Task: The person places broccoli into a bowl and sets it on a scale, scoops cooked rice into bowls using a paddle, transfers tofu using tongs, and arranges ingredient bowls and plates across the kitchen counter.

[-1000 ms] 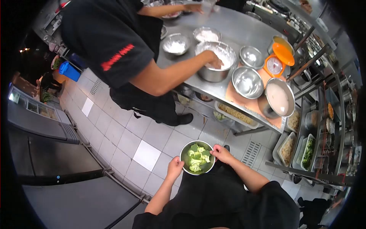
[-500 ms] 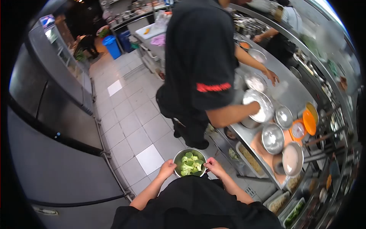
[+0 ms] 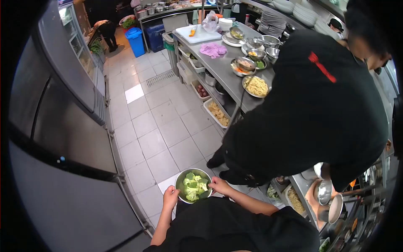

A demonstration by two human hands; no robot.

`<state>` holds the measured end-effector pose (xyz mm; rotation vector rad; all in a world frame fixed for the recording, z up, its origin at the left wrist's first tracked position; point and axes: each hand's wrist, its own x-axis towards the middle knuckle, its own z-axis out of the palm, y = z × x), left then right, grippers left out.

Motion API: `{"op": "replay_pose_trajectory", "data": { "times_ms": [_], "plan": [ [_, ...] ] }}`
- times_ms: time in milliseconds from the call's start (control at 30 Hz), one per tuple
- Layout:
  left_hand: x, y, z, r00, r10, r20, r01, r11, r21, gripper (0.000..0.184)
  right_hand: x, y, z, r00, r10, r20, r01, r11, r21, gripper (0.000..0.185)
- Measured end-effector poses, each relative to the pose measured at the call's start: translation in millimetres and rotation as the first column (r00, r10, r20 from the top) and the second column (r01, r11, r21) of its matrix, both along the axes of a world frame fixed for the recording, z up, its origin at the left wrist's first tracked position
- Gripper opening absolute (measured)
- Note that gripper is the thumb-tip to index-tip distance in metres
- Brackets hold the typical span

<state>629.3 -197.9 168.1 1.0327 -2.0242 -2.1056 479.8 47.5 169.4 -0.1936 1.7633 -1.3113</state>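
A round metal bowl (image 3: 179, 178) is held in front of my body at waist height, above the tiled floor. Cut broccoli florets (image 3: 194, 187) fill much of it. My left hand (image 3: 171, 196) pinches the rim on the left side. On the opposite side, my right hand (image 3: 220, 186) grips the rim with fingers closed. The bowl is roughly level, and the florets lie loose inside.
A co-worker in black (image 3: 302, 109) leans over the steel counter (image 3: 226, 54) on my right. Bowls of food and a white cutting board (image 3: 198, 32) stand on it. Steel fridges (image 3: 71, 138) line the left. A blue bin (image 3: 135, 43) stands far ahead along the tiled aisle (image 3: 151, 109).
My view has swung to the right counter's far end, showing more bowls there. The co-worker has bent further over the counter. Both my hands still hold the bowl, now slightly further left in view.
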Motion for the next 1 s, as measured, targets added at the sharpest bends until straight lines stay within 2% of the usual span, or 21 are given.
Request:
{"op": "replay_pose_trajectory", "data": {
  "times_ms": [33,133,167,200,267,300,367,433,500,567,667,733,800,833,867,1000],
  "plan": [
    [-13,-26,2,0.999,-0.042,-0.011,0.041,0.998,-0.036,0.017,-9,-21,7,0.999,-0.041,-0.016,0.041,0.999,-0.027,0.019],
    [-70,-92,59,0.985,-0.172,-0.019,0.171,0.984,-0.052,0.017,-41,-71,37,0.991,-0.132,-0.028,0.128,0.986,-0.108,0.016],
    [-91,-115,60,0.971,-0.238,-0.010,0.237,0.970,-0.052,0.023,-51,-84,59,0.985,-0.170,-0.029,0.164,0.976,-0.140,0.016],
    [-138,-129,75,0.964,-0.264,0.022,0.264,0.962,-0.065,0.023,-82,-95,69,0.977,-0.215,0.001,0.212,0.960,-0.185,0.015],
    [-178,-155,99,0.935,-0.350,-0.064,0.351,0.936,0.000,0.025,-94,-109,89,0.941,-0.327,0.087,0.338,0.918,-0.209,0.016],
    [-197,-164,105,0.929,-0.364,-0.065,0.365,0.931,-0.005,0.025,-100,-114,84,0.912,-0.395,0.111,0.410,0.877,-0.249,0.017],
    [-234,-175,114,0.915,-0.338,-0.220,0.372,0.918,0.138,0.030,-115,-126,83,0.838,-0.515,0.181,0.545,0.769,-0.333,0.018],
    [-297,-173,124,0.903,-0.389,-0.184,0.417,0.895,0.157,0.032,-154,-130,94,0.758,-0.599,0.257,0.651,0.678,-0.340,0.017],
    [-335,-172,122,0.883,-0.436,-0.173,0.463,0.869,0.172,0.034,-180,-140,97,0.669,-0.688,0.281,0.739,0.576,-0.349,0.018],
    [-370,-174,116,0.813,-0.559,-0.165,0.582,0.793,0.183,0.037,-208,-147,99,0.592,-0.757,0.277,0.792,0.484,-0.372,0.019],
    [-433,-178,117,0.737,-0.671,-0.088,0.676,0.729,0.109,0.037,-268,-150,104,0.437,-0.862,0.258,0.857,0.312,-0.410,0.018],
    [-475,-191,109,0.720,-0.693,-0.037,0.693,0.714,0.102,0.036,-317,-148,95,0.342,-0.922,0.181,0.861,0.231,-0.453,0.017],
    [-506,-216,96,0.713,-0.702,0.012,0.697,0.710,0.101,0.037,-355,-148,91,0.239,-0.954,0.180,0.870,0.128,-0.476,0.015],
    [-519,-225,94,0.705,-0.709,0.009,0.705,0.702,0.102,0.037,-374,-149,101,0.180,-0.960,0.216,0.883,0.061,-0.465,0.012],
    [-530,-234,93,0.718,-0.695,0.036,0.688,0.717,0.109,0.036,-394,-148,103,0.174,-0.962,0.211,0.882,0.057,-0.468,0.012],
    [-590,-256,78,0.763,-0.639,0.099,0.620,0.766,0.169,0.035,-462,-136,76,0.068,-0.936,0.347,0.874,-0.112,-0.473,0.013]
  ]
}}
